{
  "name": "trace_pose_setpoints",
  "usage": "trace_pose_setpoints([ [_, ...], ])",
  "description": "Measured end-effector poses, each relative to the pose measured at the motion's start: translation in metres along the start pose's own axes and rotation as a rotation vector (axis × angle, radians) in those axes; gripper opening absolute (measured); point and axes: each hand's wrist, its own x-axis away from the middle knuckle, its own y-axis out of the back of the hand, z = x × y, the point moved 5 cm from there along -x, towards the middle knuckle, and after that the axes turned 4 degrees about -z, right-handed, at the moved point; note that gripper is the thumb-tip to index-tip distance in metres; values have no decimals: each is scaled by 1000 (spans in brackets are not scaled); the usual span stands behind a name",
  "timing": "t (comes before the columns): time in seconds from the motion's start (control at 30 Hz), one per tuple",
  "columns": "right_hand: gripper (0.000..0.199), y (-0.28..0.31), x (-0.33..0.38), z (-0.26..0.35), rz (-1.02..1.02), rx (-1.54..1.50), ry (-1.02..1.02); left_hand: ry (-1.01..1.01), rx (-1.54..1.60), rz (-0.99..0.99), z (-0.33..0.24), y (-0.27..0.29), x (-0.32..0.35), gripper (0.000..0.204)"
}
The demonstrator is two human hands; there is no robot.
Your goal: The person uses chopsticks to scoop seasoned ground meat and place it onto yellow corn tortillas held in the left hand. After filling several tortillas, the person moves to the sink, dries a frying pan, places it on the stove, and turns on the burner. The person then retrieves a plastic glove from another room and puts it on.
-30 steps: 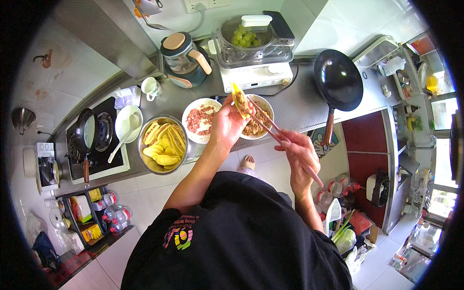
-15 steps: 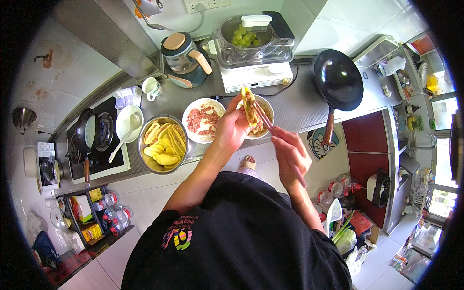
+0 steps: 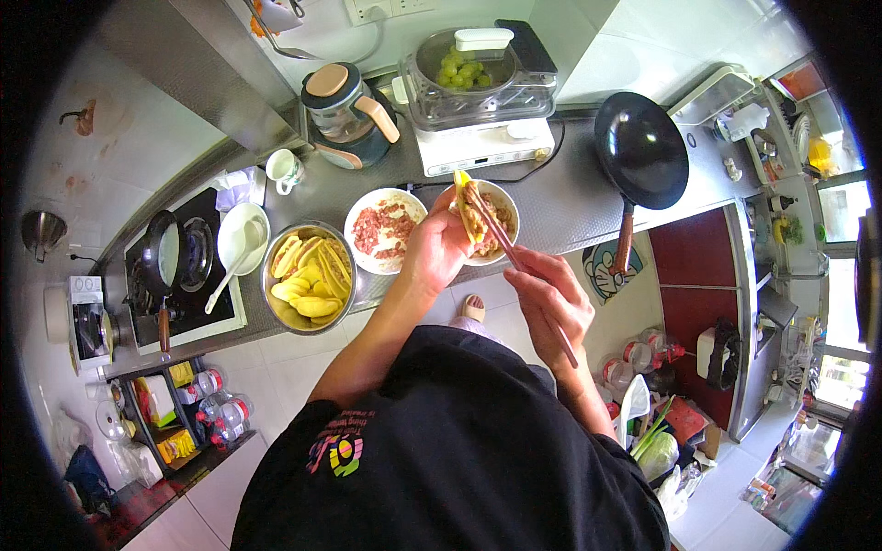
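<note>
At the far left of the desk (image 3: 570,207), a black stove (image 3: 184,266) is carrying a dark pan, and a white ladle (image 3: 241,246) is lying on its near right corner. Just right of that, a metal bowl (image 3: 309,275) is holding a heap of folded yellow dumplings, and beside it a white plate of pink minced meat (image 3: 384,230) is sitting near the desk's front edge. The left hand (image 3: 439,250) is hovering over the desk between that plate and a small white bowl of filling (image 3: 494,225), its fingers curled around a folded yellow wrapper (image 3: 467,209) that is standing upright above the bowl's left rim. The right hand (image 3: 549,303) is closed around a pair of chopsticks (image 3: 514,262), gripping them lower down off the desk edge, while their tips are reaching into the open wrapper. Behind, a steamer with green contents (image 3: 470,78) is resting on a white base, and further right a black wok (image 3: 640,161) is lying on the desk with its handle pointing toward the person.
</note>
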Motion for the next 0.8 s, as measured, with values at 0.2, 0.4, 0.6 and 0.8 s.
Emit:
trace_pose_setpoints([
  [0.2, 32, -2, 3, 5, -52, 28, 67, -1, -1, 61, 1, 0, 0, 42],
  [0.4, 30, -1, 8, 4, -37, 42, -5, -31, -58, 72, -1, -5, 4, 42],
  [0.6, 27, -11, 2, 1, -13, 57, 67, -27, -75, -26, 7, -2, 6, 42],
  [0.8, 24, 11, -3, 13, 81, 39, -32, -4, -26, 77, 5, 8, 3, 39],
])
